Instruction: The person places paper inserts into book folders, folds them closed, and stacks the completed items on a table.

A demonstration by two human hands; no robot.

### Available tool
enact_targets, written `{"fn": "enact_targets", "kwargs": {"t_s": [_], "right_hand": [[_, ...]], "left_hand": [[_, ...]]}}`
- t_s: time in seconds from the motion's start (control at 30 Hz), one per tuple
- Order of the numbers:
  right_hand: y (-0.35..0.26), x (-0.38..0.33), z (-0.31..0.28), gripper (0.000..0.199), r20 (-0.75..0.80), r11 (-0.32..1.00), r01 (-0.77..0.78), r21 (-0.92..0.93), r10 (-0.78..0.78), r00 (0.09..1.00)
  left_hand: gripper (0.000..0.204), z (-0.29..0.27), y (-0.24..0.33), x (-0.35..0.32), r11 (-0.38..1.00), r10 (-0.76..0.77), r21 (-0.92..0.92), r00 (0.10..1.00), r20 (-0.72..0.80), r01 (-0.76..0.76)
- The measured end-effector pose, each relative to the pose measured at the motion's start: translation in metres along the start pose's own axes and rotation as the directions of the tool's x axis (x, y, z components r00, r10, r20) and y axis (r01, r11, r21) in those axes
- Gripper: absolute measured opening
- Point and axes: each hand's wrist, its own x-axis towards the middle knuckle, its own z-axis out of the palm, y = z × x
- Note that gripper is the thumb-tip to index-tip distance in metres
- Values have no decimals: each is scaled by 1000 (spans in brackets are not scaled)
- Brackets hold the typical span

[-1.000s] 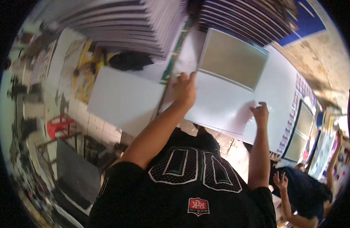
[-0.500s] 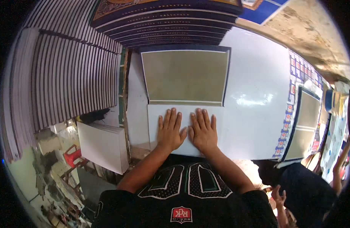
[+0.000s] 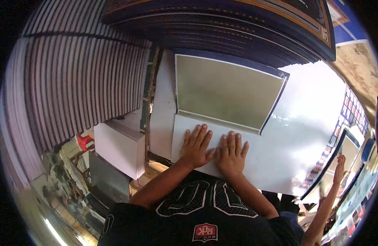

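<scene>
- Currently the left hand (image 3: 196, 146) lies flat and empty, fingers slightly apart, on a white sheet (image 3: 181, 128).
- Just beside it at three o'clock, the right hand (image 3: 231, 158) lies flat and empty too.
- At twelve o'clock, just past the sheet, sits a dark-bordered grey-brown panel (image 3: 226, 90).
- At nine o'clock stands a white stack (image 3: 117, 149).
- Farther, at twelve, dark books (image 3: 222, 26) are piled.

Both forearms (image 3: 164, 184) extend forward, left grip (image 3: 196, 148) and right grip (image 3: 231, 158) flat, palms down, thumbs (image 3: 210, 156) perhaps touching.
</scene>
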Motion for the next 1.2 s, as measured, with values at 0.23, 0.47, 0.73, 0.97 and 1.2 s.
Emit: {"fn": "enact_targets", "kwargs": {"t_s": [0.23, 0.47, 0.73, 0.97, 1.2], "right_hand": [[11, -2, -1, 59, -113, 977, 35, 209, -12, 994], [88, 98, -67, 60, -360, 615, -13, 788, 479, 800], [100, 102, -91, 29, -81, 307, -29, 951, 340, 937], [91, 22, -78, 31, -230, 267, 94, 959, 544, 807], [83, -40, -69, 40, -219, 247, 67, 967, 664, 715]], "left_hand": [[58, -6, 2, -4, 1000, 3, 25, 991, -133, 1], [59, -21, 2, -10, 994, 104, 9, 959, -265, -105], [58, -13, 16, -115, 980, 198, -27, 980, 14, -197], [41, -3, -18, -145, 927, 367, 127, 923, -113, -353], [56, -18, -67, -108, 900, 414, 152, 910, 3, -409]]}}
